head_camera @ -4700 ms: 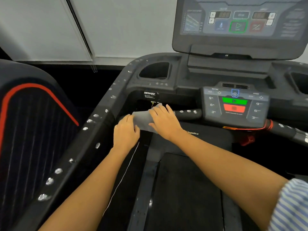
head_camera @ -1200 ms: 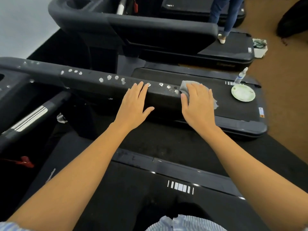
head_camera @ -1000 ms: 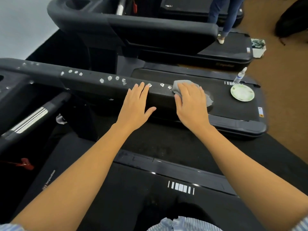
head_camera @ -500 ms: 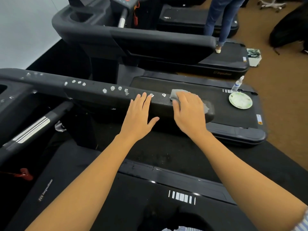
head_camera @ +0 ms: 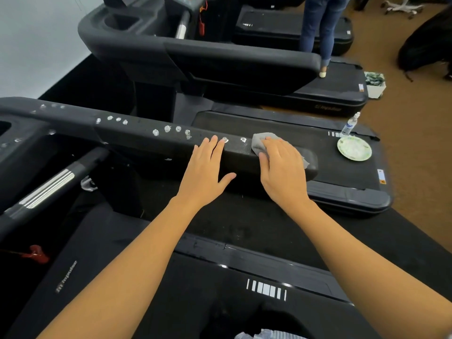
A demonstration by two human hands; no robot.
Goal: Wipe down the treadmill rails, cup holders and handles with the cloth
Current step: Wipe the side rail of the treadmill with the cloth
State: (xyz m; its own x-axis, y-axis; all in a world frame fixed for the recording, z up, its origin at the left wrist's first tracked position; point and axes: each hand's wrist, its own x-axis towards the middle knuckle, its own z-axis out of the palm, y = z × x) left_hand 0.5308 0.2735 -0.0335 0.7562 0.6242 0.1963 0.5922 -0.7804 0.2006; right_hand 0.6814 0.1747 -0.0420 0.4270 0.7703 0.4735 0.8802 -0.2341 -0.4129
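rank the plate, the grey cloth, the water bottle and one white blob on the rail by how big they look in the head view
1. plate
2. grey cloth, mostly hidden under the right hand, so it may really match the plate
3. water bottle
4. white blob on the rail

grey cloth, white-spotted black rail

Matt black plastic, faintly grainy, on the near rail, dotted with white smears; soft grey woven cloth; ribbed bright metal on the left handle; clear plastic bottle; glossy pale plate; brown carpeted floor.
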